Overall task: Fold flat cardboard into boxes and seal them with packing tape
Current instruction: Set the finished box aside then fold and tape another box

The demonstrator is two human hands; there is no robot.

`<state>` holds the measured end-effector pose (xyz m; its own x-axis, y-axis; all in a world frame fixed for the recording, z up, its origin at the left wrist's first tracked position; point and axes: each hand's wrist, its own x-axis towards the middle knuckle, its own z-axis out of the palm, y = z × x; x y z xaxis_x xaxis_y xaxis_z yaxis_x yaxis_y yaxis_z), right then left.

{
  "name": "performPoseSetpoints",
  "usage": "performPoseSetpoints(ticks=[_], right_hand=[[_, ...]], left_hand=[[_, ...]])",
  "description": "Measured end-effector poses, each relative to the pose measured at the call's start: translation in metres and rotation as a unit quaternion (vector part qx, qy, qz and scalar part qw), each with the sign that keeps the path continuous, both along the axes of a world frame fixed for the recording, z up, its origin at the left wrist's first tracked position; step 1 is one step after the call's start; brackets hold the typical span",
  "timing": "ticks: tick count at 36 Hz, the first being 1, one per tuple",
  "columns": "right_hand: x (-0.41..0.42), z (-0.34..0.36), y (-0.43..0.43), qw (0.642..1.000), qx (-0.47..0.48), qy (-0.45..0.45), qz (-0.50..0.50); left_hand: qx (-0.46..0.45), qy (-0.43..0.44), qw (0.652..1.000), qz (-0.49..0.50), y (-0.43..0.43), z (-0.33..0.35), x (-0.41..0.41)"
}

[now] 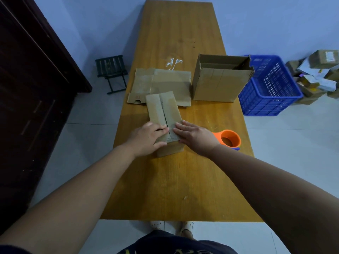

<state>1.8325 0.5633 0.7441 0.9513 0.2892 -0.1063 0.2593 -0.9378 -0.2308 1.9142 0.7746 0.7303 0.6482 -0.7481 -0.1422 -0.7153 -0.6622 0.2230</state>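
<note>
Pressing both flaps down, we are holding the small brown cardboard box point(164, 111) closed on the wooden table point(183, 180). Our left hand point(146, 138) and right hand point(194, 136) are lying flat, fingers straight, one on each side of the middle gap.

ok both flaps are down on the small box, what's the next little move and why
Probably hold the flaps down with the left hand alone and reach the right hand to the orange tape dispenser. The flaps meet at a centre seam with no tape visible on it, both hands press them flat, and the dispenser lies just right of that hand.
</note>
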Motion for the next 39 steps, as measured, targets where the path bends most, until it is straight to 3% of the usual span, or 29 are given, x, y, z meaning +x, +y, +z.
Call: performPoseSetpoints(ticks=[4, 8, 11, 15, 18, 23, 29, 33, 39], right_hand=[[-0.006, 0.002, -0.002, 0.999, -0.042, 0.0, -0.015], [-0.012, 0.007, -0.001, 0.996, -0.056, -0.016, -0.063], [-0.011, 0.011, 0.008, 0.993, -0.031, -0.014, -0.112], [-0.007, 0.015, 0.036, 0.972, 0.054, 0.054, -0.222], [-0.013, 0.014, 0.053, 0.961, 0.091, 0.077, -0.251], [-0.026, 0.014, 0.065, 0.969, 0.052, 0.054, -0.236], [-0.023, 0.012, 0.054, 0.971, 0.029, 0.07, -0.226], [-0.021, 0.008, 0.048, 0.979, 0.005, 0.084, -0.184], [-0.013, 0.01, 0.046, 0.977, 0.047, 0.087, -0.191]], left_hand=[[-0.067, 0.015, 0.997, 0.023, 0.001, -0.004, -0.015], [-0.038, -0.018, 0.999, 0.017, -0.005, -0.002, -0.029], [-0.02, -0.005, 1.0, 0.012, -0.002, -0.002, -0.035], [0.047, -0.007, 0.999, 0.005, -0.001, -0.001, -0.037], [0.059, -0.046, 0.996, 0.047, -0.011, 0.004, -0.044], [0.049, -0.078, 0.984, 0.153, -0.025, 0.009, -0.062], [0.034, -0.046, 0.99, 0.127, -0.023, 0.024, -0.049], [-0.052, 0.029, 0.983, 0.173, 0.004, 0.025, -0.036], [0.041, 0.116, 0.967, 0.225, 0.032, 0.022, -0.026]])
